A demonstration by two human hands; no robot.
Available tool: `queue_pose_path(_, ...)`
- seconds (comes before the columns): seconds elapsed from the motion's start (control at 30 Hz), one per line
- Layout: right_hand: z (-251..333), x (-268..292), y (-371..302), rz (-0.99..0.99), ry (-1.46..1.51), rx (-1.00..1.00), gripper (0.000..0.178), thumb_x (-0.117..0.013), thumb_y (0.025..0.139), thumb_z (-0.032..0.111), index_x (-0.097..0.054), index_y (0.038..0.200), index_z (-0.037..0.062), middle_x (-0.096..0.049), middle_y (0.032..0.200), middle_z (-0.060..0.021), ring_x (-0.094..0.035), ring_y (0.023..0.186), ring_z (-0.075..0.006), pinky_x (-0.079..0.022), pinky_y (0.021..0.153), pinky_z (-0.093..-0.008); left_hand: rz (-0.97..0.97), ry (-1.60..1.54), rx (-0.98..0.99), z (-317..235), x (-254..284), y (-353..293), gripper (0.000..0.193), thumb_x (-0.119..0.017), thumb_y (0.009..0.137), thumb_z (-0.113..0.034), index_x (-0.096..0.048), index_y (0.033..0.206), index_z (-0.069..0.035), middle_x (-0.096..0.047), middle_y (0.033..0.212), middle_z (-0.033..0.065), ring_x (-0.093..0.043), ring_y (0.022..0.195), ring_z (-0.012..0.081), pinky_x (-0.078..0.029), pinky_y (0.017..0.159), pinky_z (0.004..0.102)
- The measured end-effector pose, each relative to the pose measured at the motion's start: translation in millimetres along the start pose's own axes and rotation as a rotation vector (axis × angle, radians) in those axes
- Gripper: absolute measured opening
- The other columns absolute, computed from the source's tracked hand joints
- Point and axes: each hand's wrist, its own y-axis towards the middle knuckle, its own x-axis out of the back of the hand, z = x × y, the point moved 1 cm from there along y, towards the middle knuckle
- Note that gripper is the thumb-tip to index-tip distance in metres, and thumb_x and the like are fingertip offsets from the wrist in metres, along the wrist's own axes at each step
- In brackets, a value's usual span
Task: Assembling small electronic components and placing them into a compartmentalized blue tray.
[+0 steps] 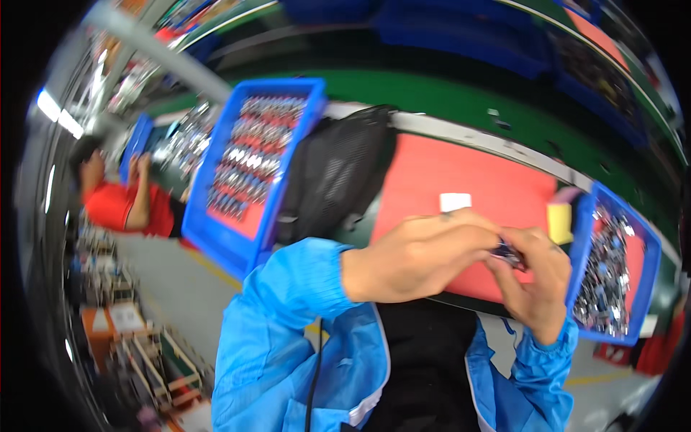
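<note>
- Left hand [421,255] and right hand [536,281] close together, fingertips nearly meeting, above the near right part of the red mat [468,169].
- Pinching a small dark part [509,253] between thumb and fingers of the right hand, over that same area of the red mat; shape blurred, a few glints showing.
- Fingers of the left hand extended and bunched at the near end of this part; cannot tell whether gripping or only touching, with fingertips overlapping there.
- Lying flat on the red mat, just beyond the hands: a white card [455,201].
- At the right edge of the red mat: a yellow pad [560,223].
- Right of the red mat: a blue tray [653,252], heaped with loose shiny metal parts [604,277].
- Just left of the red mat: a black mesh bag [338,162].
- Farther left of the red mat, past the bag: a second blue tray [317,90], filled with ordered rows of small parts [252,140].
- Beneath the red mat: a dark green worktop [366,223].
- Beyond the far edge of the red mat: a pale rail [468,137], then a green strip [432,101].
- Well left of the red mat: a co-worker in a red shirt [119,205].
</note>
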Motion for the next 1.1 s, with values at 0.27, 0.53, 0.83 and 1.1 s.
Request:
queue_pose_path(0.27,11,-39,18,0.076,0.104,0.046,0.025,-0.076,0.078,-0.004,-0.067,0.102,-0.0023,-0.06,0.084,-0.0091,-0.058,0.073,-0.0177,-0.042,0.062,-0.0306,-0.079,0.03,0.014,1,35,-33,0.034,-0.075,0.087,-0.005,-0.065,0.118,0.003,-0.07,0.109,0.0156,-0.072,0.092,0.0286,-0.059,0.073,0.0324)
queue_pose_path(0.53,27,-110,27,0.018,0.681,-0.404,0.036,-0.079,0.08,-0.001,-0.062,0.111,-0.0015,-0.06,0.096,-0.0038,-0.057,0.089,-0.0129,-0.045,0.08,-0.0274,-0.059,0.338,0.267,4,46,-87,0.038,-0.075,0.088,-0.008,-0.059,0.121,0.003,-0.071,0.1,0.0113,-0.074,0.083,0.0271,-0.059,0.068,0.0336)
queue_pose_path(0.83,22,-110,29,0.139,0.57,-0.326,0.024,-0.07,0.092,0.001,-0.06,0.113,-0.0015,-0.06,0.1,-0.0035,-0.057,0.09,-0.0103,-0.048,0.081,-0.0252,-0.328,0.553,0.66,7,120,-132,0.025,-0.074,0.091,-0.011,-0.06,0.11,-0.003,-0.073,0.096,0.013,-0.075,0.077,0.0279,-0.058,0.064,0.0345)
queue_pose_path(1.1,-75,-83,-27,-0.112,0.423,-0.539,0.012,-0.062,0.101,0.008,-0.063,0.107,-0.0017,-0.061,0.089,-0.002,-0.056,0.076,-0.007,-0.046,0.067,-0.021,-0.296,0.987,1.182,57,210,-229,0.025,-0.08,0.083,-0.025,-0.066,0.086,-0.005,-0.071,0.087,0.0168,-0.069,0.084,0.039,-0.051,0.068,0.0492)
